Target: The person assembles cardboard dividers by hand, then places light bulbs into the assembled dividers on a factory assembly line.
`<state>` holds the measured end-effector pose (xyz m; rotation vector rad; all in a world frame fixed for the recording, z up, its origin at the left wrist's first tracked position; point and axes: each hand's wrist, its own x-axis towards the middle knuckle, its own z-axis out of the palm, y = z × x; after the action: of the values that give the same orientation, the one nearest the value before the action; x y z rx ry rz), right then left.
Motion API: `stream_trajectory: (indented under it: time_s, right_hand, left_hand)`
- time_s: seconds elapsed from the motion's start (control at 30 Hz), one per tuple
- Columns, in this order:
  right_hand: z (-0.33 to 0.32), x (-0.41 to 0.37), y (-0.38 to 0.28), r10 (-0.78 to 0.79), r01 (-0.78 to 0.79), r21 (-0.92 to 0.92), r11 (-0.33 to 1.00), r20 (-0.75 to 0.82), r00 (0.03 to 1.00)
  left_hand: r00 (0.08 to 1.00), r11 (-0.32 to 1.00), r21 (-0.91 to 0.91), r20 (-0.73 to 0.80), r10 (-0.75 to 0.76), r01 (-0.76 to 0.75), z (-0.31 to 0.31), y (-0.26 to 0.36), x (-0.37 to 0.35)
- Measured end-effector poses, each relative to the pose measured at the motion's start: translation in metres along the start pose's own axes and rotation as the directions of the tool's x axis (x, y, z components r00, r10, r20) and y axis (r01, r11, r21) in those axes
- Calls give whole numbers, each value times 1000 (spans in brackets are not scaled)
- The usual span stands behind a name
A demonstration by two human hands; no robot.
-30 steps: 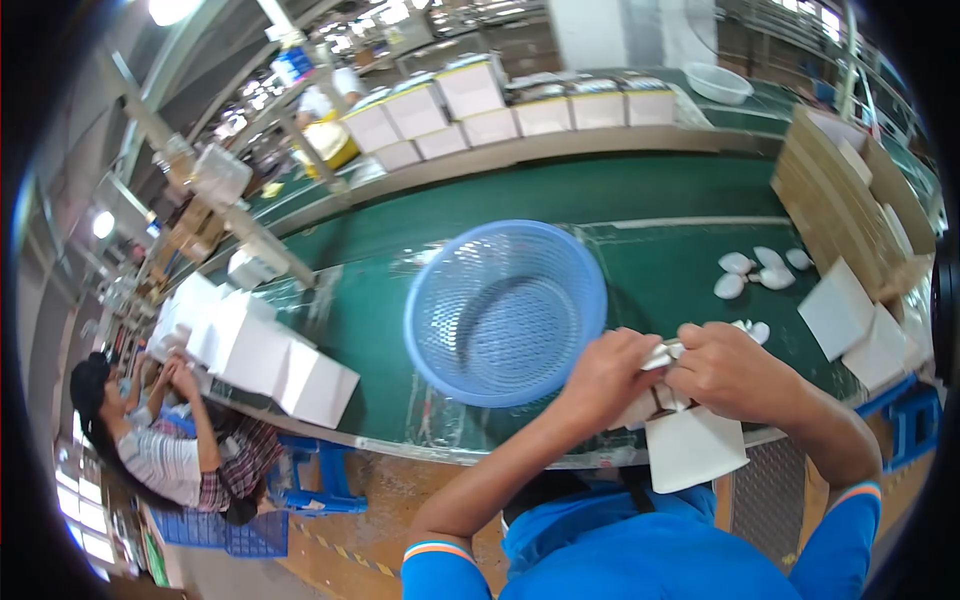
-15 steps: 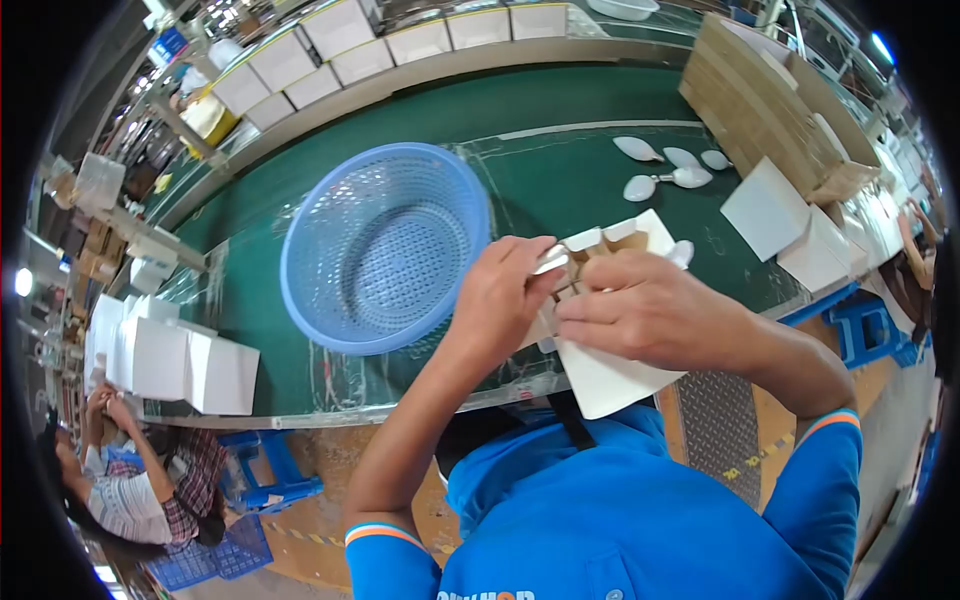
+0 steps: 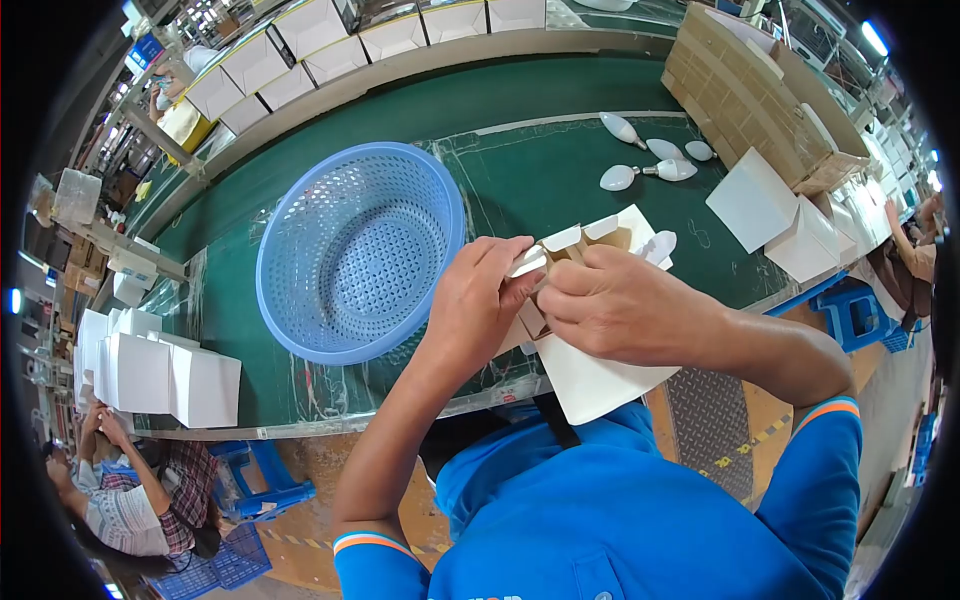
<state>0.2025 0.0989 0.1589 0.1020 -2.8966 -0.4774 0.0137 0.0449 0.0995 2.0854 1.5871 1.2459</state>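
In the head view, gripping the open white cardboard box (image 3: 605,375) at its near-left upper edge with the left hand (image 3: 472,305), thumb and fingers clenched around a white flap. Reaching over the box opening with the right hand (image 3: 620,305), fingers curled in against the brown cardboard divider (image 3: 610,238); cannot tell whether pinching anything there, with the fingertips partly hidden. Holding the box tilted at the near edge of the green-topped bench (image 3: 560,90), with its broad white lid flap hanging toward the blue shirt (image 3: 620,510).

Just beside the box's far right side, showing in part, a white bulb (image 3: 658,247). Farther off on the bench, lying loosely together, five white candle-shaped bulbs (image 3: 671,170). To the left of the hands, a round blue perforated plastic basket (image 3: 385,270). To the right, a brown cardboard carton (image 3: 760,100), with white cardboard pieces (image 3: 755,200) near its lower end. Along the bench's left end, white boxes (image 3: 205,385), near a seated person (image 3: 130,510) in a plaid garment.
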Motion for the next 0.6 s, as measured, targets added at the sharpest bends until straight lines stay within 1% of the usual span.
stream_trajectory:
  time_s: [0.07, 0.1, 0.17, 0.3, 0.37, 0.5, 0.57, 0.6]
  right_hand:
    - [4, 5, -1, 21, -22, -21, 1000, -16, 1000]
    - [3, 6, -1, 25, -25, -19, 1000, -15, 1000]
    - [-1, 8, -1, 72, -71, 55, 996, -22, 997]
    - [-4, 9, -2, 74, -72, 72, 995, -22, 997]
    - [-4, 8, -4, 82, -82, 40, 996, -19, 996]
    - [-6, 9, -4, 81, -80, 55, 995, -20, 996]
    - [-1, 8, -4, 98, -93, 66, 994, -78, 992]
    - [-1, 7, -1, 110, -105, 63, 992, -73, 991]
  left_hand:
    - [997, 998, 1, -40, 58, -58, 2, -3, -1]
    - [998, 998, -1, -37, 58, -58, 2, -3, -1]
    - [1000, 999, -41, -22, -2, 1, 1, -1, -1]
    - [1000, 1000, -19, -8, 9, -10, -1, 1, 0]
    - [989, 984, -122, 85, -121, 131, -7, 5, 0]
    - [984, 984, -145, 156, -82, 104, -19, 12, 3]
    - [970, 977, -130, 195, -142, 169, -20, 15, 4]
    - [970, 977, -135, 204, -133, 163, -21, 16, 5]
